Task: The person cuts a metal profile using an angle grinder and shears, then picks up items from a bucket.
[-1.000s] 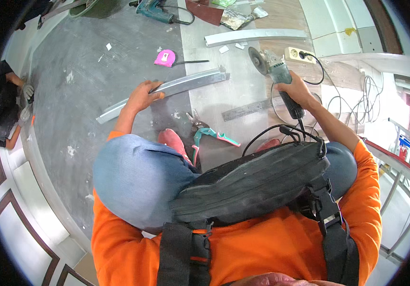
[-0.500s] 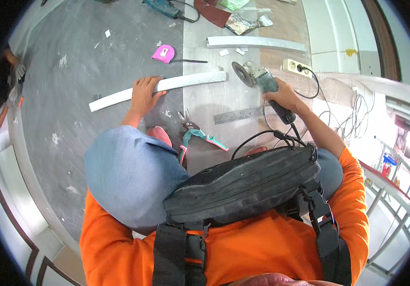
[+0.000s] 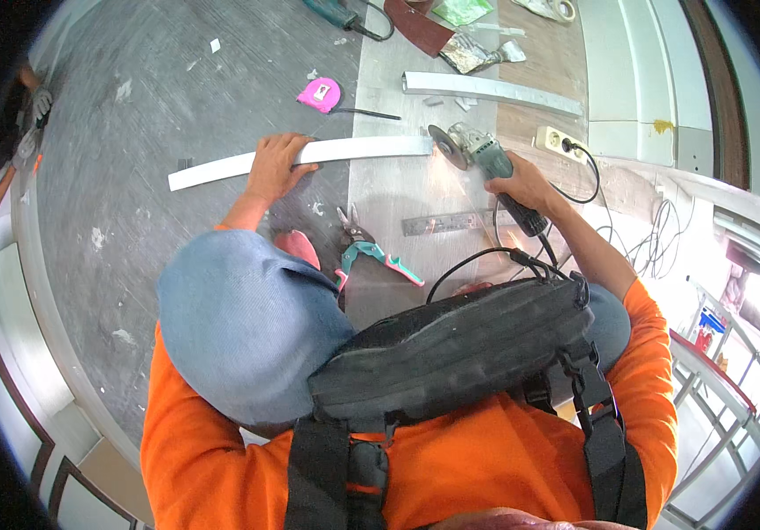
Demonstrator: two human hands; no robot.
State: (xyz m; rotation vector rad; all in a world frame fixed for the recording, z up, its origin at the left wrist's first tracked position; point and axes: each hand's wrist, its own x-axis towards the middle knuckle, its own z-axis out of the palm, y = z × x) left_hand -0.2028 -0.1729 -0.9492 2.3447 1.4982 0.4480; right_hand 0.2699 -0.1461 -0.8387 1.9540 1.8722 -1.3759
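Note:
My left hand grips a long pale metal channel lying across the floor, near its middle. In my right hand is an angle grinder, its disc at the channel's right end, with sparks spraying downward. Teal-and-pink tin snips lie open between my pink shoe and a grey perforated metal strip. A pink tape measure lies beyond the channel.
Behind are another metal channel, a teal power tool and a red sheet. A power strip and coiled cables are at right, beside a metal ladder. A gloved co-worker is at far left.
The channel has been turned so its pale flat face shows, with my left hand over it. The grinder has moved left onto its end, and sparks now appear.

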